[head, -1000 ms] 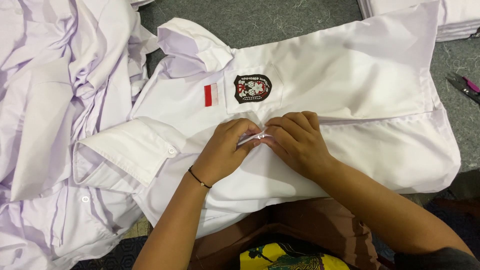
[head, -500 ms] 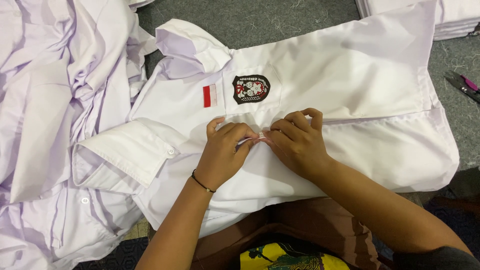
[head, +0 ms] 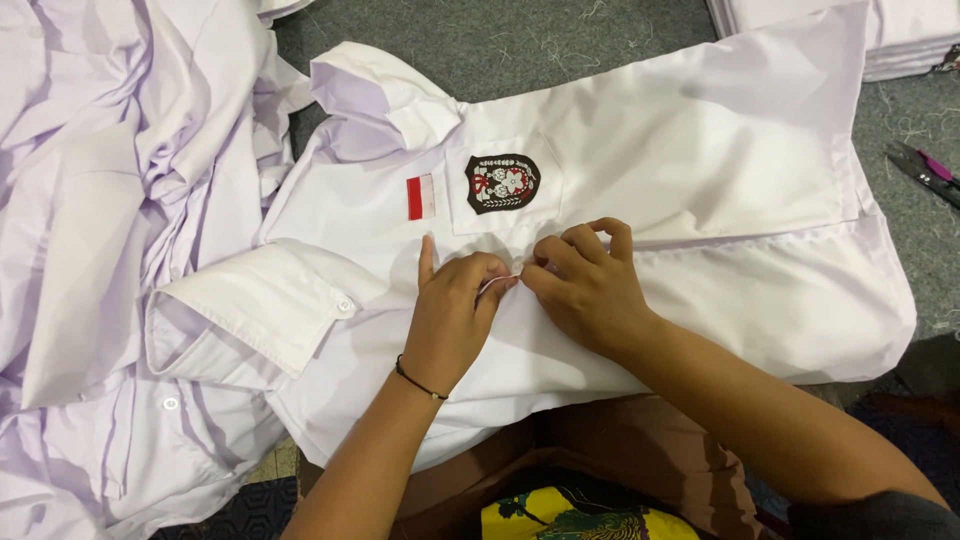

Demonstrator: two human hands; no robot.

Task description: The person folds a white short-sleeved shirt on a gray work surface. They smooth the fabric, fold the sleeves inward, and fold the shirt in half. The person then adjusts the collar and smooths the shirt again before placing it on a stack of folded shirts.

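A white cotton school shirt with a dark shield-shaped chest badge [head: 502,183] is spread flat over the lap. Just below the badge, the front edge of the shirt is pinched by the left hand [head: 452,318] and the right hand [head: 585,285], fingertips meeting, both closed on the fabric. A button closure appears to be in hand; steady, aligned edges seem called for next. Well right of the badge, small thread snips [head: 925,172] are seen on the grey carpet [head: 520,40].

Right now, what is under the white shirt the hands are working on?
The white shirt lies on grey carpet, visible above it. Its left side overlaps a pile of white shirts; its lower edge covers the person's lap. The rest beneath is hidden.
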